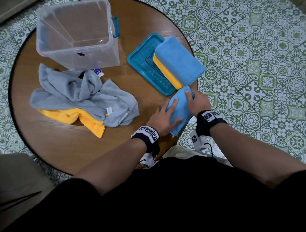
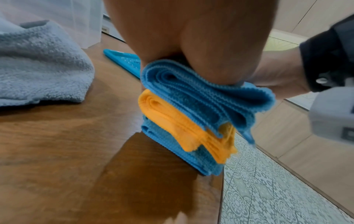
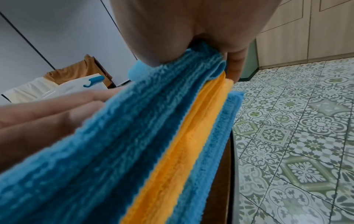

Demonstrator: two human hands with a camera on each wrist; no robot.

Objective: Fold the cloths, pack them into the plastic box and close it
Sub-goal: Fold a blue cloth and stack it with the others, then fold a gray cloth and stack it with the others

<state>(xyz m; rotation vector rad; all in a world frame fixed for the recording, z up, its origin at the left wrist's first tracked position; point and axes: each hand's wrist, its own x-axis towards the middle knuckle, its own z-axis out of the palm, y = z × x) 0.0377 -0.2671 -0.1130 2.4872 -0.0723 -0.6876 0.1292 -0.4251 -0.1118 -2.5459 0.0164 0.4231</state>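
At the table's right edge lies a folded stack, blue cloth (image 1: pixel 179 109) on top, a yellow layer (image 2: pixel 172 121) and another blue layer beneath. My left hand (image 1: pixel 168 113) lies flat on it with straight, spread fingers (image 3: pixel 47 113). My right hand (image 1: pixel 194 100) grips the stack's far end, with fingers curled round it. A second folded pile, blue (image 1: pixel 178 59) over yellow (image 1: pixel 167 73), rests on the teal lid (image 1: pixel 147 70). The clear plastic box (image 1: pixel 92 56) stands open and empty at the back left.
A crumpled grey cloth (image 1: pixel 80 94) lies over an unfolded yellow cloth (image 1: pixel 76 116) at the left of the round wooden table (image 1: pixel 61 147). The held stack overhangs the table's right rim above the green patterned floor (image 1: pixel 254 67). A blue latch (image 1: pixel 115 26) sticks out of the box.
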